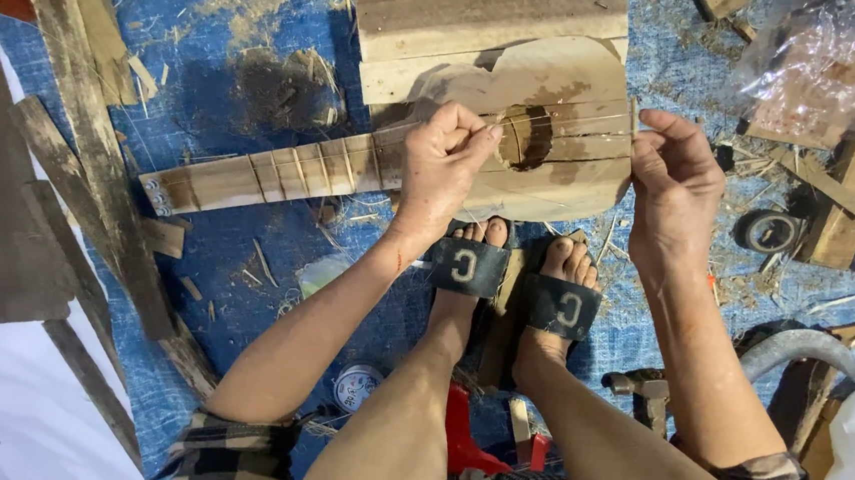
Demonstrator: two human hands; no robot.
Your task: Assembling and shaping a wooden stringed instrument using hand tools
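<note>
Wooden guitar [393,162] lies flat on the blue tarp [248,87], neck to the left, body to the right, just above the person's sandalled feet [515,276]. Left hand [442,171] sits over the neck-body joint, fingers together and pinched on a thin string [566,122] beside the sound hole [527,137]. Right hand [674,182] is at the body's right edge, fingertips closed on a small thin stick [634,117] standing upright where the strings end; whether the string itself is also caught in that pinch cannot be told. Judgement: the strings look taut across the hole, so the step goes best with even tension held from both ends, the pinch kept low and close to the wood, and the stick kept upright so the line does not slip off the edge. Edges: the body's right edge is directly under the right fingers; a plank [492,34] touches the body's far side, so no room there. Open room: bare tarp left of the plank and below the neck. Right side is crowded: tape roll [767,231], wood strips, plastic sheet [821,67]. A hammer [643,390] lies by the right leg, a small round tin [357,385] by the left knee. Long boards [83,146] border the left.
</note>
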